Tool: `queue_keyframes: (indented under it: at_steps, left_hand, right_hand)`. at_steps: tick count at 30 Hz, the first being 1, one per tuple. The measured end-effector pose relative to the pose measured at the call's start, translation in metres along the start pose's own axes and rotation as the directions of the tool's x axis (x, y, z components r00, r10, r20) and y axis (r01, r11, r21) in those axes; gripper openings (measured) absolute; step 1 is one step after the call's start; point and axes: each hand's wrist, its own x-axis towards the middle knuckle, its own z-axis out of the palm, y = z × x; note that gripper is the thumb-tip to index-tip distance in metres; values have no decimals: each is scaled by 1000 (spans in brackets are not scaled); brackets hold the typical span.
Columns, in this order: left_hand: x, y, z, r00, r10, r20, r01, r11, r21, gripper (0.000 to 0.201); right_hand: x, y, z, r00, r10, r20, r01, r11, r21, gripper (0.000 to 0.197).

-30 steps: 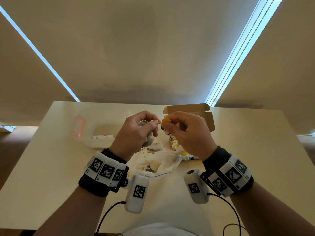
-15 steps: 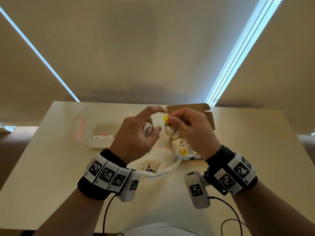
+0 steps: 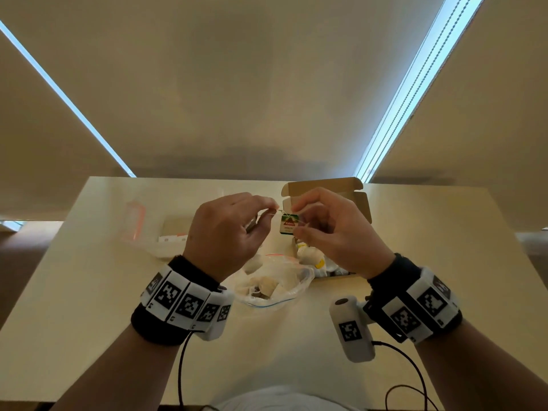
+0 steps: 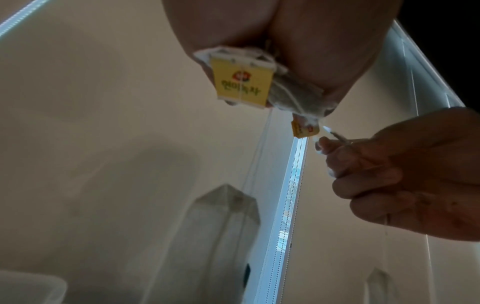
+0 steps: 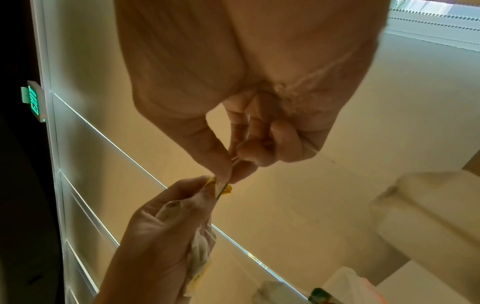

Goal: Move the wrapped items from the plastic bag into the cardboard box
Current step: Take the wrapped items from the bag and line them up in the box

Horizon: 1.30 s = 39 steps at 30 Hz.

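Note:
Both hands are raised above the clear plastic bag [image 3: 275,287], which lies on the table with several tea bags inside. My left hand [image 3: 271,209] holds a bunched tea bag [image 4: 293,96] with a yellow tag [image 4: 244,84] against its palm and pinches a thin string. My right hand [image 3: 298,218] pinches the same string close by, and a green and red tag [image 3: 288,225] hangs from it. Another tea bag [image 4: 226,207] dangles below on a string. The open cardboard box [image 3: 326,188] stands behind my right hand and holds several tea bags [image 3: 311,256].
A second clear bag with an orange zip [image 3: 135,221] and a flat pale packet [image 3: 175,234] lie at the left rear of the cream table [image 3: 89,292]. Cables run from both wristbands toward the near table edge.
My right hand has let go of the yellow tag and now pinches the string, with a green tag hanging from it. My left forefinger, raised half a second ago, has closed onto the string.

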Motion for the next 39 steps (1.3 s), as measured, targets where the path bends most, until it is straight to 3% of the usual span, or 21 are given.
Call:
queue_keyframes:
  at_steps: [7,12,23,27,33,39]
  left_hand:
    - [-3,2,-2,1000,-2,-16,3,995,95,8]
    - [-3,5,-3,999,-48,-26,48,999,-4,7]
    - [-4,12,-1,983,-36,-181,31,999,-32,7]
    - [-3,15,1,973,-25,-230,17,999,-39,8]
    - [-1,21,-1,965,-49,-258,35,998,-59,11]
    - [2,24,-8,953,-50,-297,36,998,-52,11]
  right_hand:
    - [1,-2,1,999,-2,-47,4,999,37,28]
    - [1,-3,-1,999,-5,-54,8,998,66,24]
    - [-3,-7,6,985,-104,-137,102,995,-21,37]
    - [-4,-12,18,972,-116,-202,124,992,26,40]
    - [-5,-23,27,941,-177,-290,213,972,99,19]
    - [-5,-28,26,937,-155,-313,196,975,104,24]
